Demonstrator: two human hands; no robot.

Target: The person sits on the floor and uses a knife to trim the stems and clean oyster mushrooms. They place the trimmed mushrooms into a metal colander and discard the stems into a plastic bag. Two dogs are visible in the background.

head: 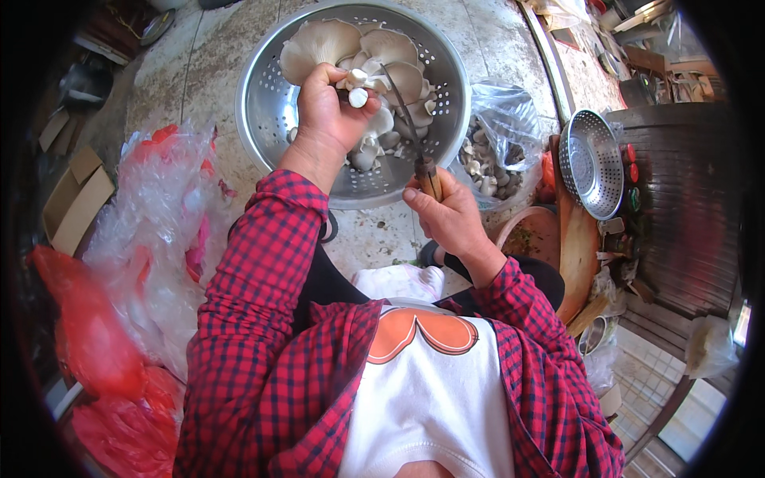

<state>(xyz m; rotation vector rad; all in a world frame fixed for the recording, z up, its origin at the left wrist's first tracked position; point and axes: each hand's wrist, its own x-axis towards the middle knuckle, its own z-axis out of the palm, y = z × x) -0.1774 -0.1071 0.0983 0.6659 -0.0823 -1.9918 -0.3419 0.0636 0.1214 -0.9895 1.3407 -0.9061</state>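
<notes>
My left hand (334, 110) grips a cluster of oyster mushrooms (357, 97) by the stems, over a large perforated steel colander (272, 143). My right hand (448, 209) is closed on the wooden handle of a knife (408, 116), its blade pointing up and left to the stems beside my left hand. Whether the blade touches them I cannot tell. Wide grey-brown caps fan out beyond my fingers, and more oyster mushrooms (366, 156) lie in the bowl below. Right of the colander, a clear plastic bag (508, 119) holds several more small mushrooms (493, 173).
Crumpled clear plastic (161, 239) and red plastic bags (98, 328) lie at the left, near an open cardboard box (77, 200). At the right are a pinkish basin (529, 233), a wooden board (577, 257) and a smaller steel colander (591, 164) standing on edge.
</notes>
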